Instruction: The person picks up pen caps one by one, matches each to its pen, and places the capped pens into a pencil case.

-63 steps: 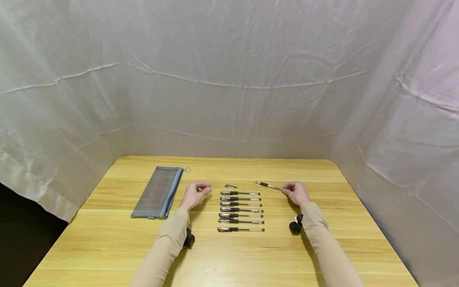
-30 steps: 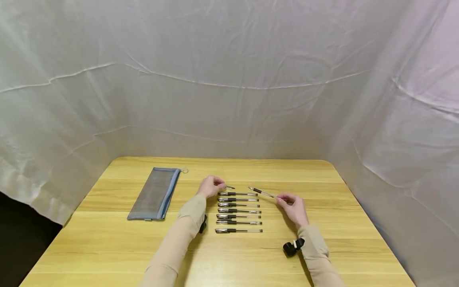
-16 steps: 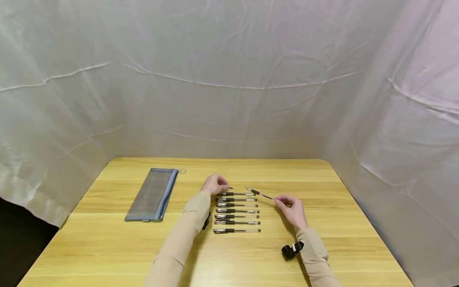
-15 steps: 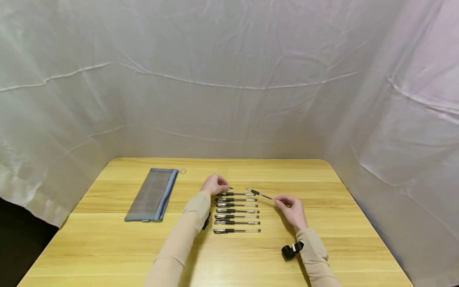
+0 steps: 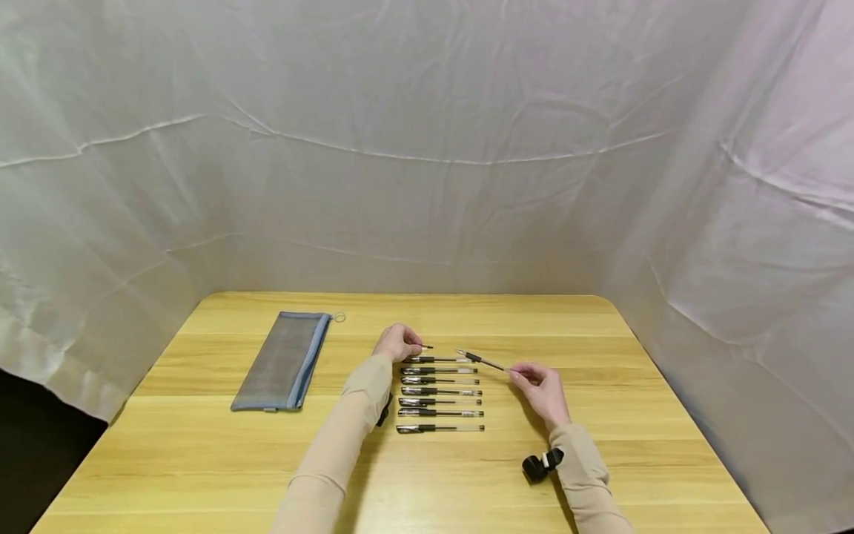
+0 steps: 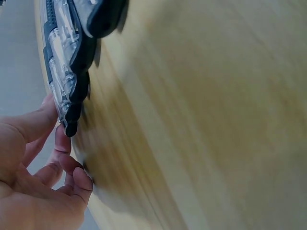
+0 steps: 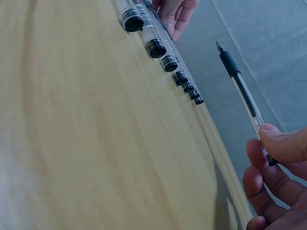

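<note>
My left hand [image 5: 398, 343] pinches a small pen cap [image 5: 428, 346] at the far end of a row of pens; the cap's tip pokes out to the right of the fingers. In the left wrist view, capped pens [image 6: 74, 52] partly cover those fingertips. Between thumb and fingers of my right hand [image 5: 543, 389] is an uncapped gel pen [image 7: 244, 91], gripped by its rear end. Its bare tip points left toward the cap, with a small gap between them. Black grip and clear barrel show on this pen.
Several capped gel pens [image 5: 440, 402] lie parallel on the wooden table [image 5: 427, 475], between my forearms. A grey mesh zip pouch [image 5: 276, 363] with blue edging rests at the left. Pale curtains [image 5: 427, 200] surround the table's back and sides.
My left hand has moved right onto the cap and pinched it. The right hand has come nearer and slightly left, and its pen now slants. In the last half second, both hands have barely moved.
</note>
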A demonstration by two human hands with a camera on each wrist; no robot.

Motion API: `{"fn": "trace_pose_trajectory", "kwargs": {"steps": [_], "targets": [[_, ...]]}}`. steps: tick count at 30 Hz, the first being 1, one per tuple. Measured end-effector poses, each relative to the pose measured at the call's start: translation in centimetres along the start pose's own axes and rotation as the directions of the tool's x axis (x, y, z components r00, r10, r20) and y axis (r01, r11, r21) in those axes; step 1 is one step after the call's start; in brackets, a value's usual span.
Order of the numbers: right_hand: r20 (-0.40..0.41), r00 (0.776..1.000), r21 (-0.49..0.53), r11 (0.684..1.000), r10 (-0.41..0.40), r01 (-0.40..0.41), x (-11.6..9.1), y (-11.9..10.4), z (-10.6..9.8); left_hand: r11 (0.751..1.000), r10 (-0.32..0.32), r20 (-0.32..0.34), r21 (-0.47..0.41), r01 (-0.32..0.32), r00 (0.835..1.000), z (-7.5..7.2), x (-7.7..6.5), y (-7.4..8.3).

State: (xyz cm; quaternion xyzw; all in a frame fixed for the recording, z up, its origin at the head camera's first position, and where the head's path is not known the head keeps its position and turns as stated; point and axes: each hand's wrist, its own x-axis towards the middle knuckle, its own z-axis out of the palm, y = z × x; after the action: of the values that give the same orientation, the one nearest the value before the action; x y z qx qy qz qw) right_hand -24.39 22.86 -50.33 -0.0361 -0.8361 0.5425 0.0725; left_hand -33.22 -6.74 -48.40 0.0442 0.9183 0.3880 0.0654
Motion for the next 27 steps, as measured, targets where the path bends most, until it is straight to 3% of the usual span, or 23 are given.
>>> {"fn": "trace_pose_trajectory", "kwargs": {"steps": [9,15,22,27], "targets": [[0.013,1.0,0.007,1.0,0.002,-0.002,0.1,-0.2,0.3,1.0,-0.029,-0.022,0.012,0.029,0.999,-0.1,-0.3,0.0],[0.018,1.0,-0.003,1.0,-0.009,0.009,0.3,-0.4,0.6,0.999,0.024,-0.034,-0.042,-0.025,0.999,-0.7,-0.8,0.0],[0.024,1.0,0.023,1.0,-0.009,0.009,0.8,-0.8,1.4,0.985,0.088,-0.036,-0.146,-0.093,0.995,-1.4,-1.9,-0.3],[0.063,0.998,0.076,0.997,0.014,-0.019,1.2,-1.1,1.9,0.943,0.139,-0.018,-0.303,-0.138,0.99,-1.4,-2.9,-0.6]]}}
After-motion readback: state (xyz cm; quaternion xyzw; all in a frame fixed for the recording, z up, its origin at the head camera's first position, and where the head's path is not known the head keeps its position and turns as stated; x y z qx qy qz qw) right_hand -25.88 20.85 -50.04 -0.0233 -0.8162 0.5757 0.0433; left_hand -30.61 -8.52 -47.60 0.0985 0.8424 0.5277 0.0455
